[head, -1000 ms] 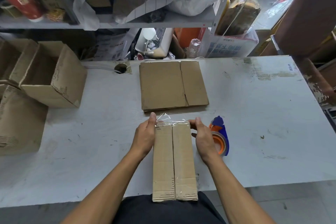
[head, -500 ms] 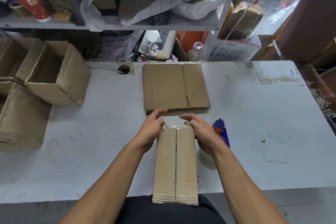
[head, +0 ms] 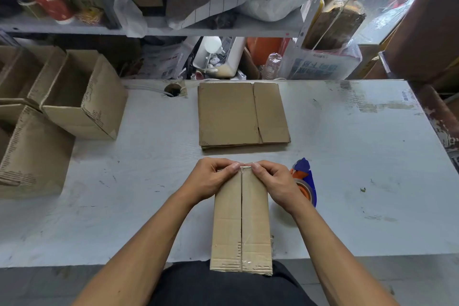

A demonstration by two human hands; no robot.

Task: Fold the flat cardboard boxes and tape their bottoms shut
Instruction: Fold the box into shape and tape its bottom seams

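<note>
Head view. Folded box (head: 241, 221) stands on the near edge of the pale surface (head: 347, 156), bottom face up. Long axis runs straight away from the person: near end overhangs the surface edge at the dark-clothed lap, far end points toward the shelving. Centre seam between the two bottom flaps runs along that same axis, with clear tape visible over it, shiny at the near end.

Left hand (head: 211, 180) at the far left corner of the box, fingers curled over the far edge, thumb pressing down on top near the seam. Right hand (head: 275, 181) mirrors it at the far right corner, fingers curled over the edge, thumb on the top face. The two thumbs nearly meet at the seam.

Tape dispenser (head: 304, 181), blue with an orange core, lies on the surface just beside the right hand, partly hidden by it.

Stack of flat boxes (head: 241, 114) lies beyond the hands, well apart from the folded box. Three finished open boxes (head: 82, 97) sit grouped at the left edge of the surface, on their sides. Cluttered shelf (head: 173, 30) behind.
</note>
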